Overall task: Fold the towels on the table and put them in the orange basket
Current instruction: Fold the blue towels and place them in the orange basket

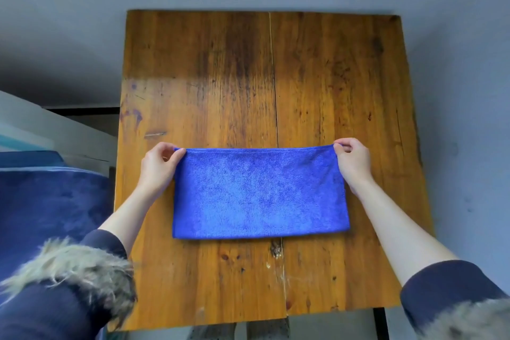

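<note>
A wooden table (317, 77) carries one blue towel (259, 193), folded into a band lying flat near the person's edge, long axis running left to right. The left hand (158, 165) and right hand (352, 160) each pinch a far corner, equally near. No orange basket or legible writing is visible.

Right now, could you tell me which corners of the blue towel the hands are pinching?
The two far corners: left hand pinches the far-left, right hand the far-right. The near corners of the blue towel lie untouched.

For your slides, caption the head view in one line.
Both hands, left and right, pinch the towel's far corners.
</note>
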The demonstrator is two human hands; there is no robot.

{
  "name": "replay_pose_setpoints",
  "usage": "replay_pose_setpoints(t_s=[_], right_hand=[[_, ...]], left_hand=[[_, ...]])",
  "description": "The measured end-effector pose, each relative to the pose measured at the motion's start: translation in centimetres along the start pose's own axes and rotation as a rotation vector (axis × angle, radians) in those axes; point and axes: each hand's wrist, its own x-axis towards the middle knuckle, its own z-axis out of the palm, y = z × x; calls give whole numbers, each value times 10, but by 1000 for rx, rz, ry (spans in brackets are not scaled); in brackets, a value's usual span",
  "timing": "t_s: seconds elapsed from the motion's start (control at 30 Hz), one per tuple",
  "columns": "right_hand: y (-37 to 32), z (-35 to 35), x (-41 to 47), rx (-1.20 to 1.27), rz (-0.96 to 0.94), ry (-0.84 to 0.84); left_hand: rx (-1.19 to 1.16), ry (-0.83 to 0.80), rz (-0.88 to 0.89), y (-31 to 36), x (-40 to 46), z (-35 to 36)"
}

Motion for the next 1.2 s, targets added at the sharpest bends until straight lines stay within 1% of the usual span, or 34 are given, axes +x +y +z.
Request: replay_pose_setpoints(t_s=[0.07,0.1,0.17,0.2,0.23,0.3,0.37,0.4,0.5,0.6,0.73,0.93,1.13,1.2], right_hand=[[0,3,-4,-37,-18,97],[1,3,-9,-64,-53,164],[3,4,-23,-140,-212,274],[4,8,-33,-189,-328,283],[7,15,-45,-245,-445,253],[13,35,-68,-381,-639,108],[21,58,-86,-539,-777,-28],[25,68,-90,-600,-807,-68],[36,81,-83,-683,-793,-98],[51,71,-66,-712,-769,-40],[66,49,-47,-691,-715,37],[68,50,-43,-716,-708,72],[65,49,-46,-753,-663,45],[61,51,-51,-752,-614,39]], left_hand=[[53,92,16,0,-3,4],[91,153,52,0,-8,5],[231,268,188,-1,-19,10],[324,298,272,0,-28,15],[409,298,360,1,-37,22],[560,199,528,2,-55,43],[711,58,629,2,-68,67],[767,7,647,1,-71,78],[821,-40,627,-8,-68,94],[844,5,596,-22,-58,86],[836,81,530,-37,-52,69],[824,109,540,-41,-48,70],[818,77,506,-34,-53,68],[761,52,497,-30,-54,65]])
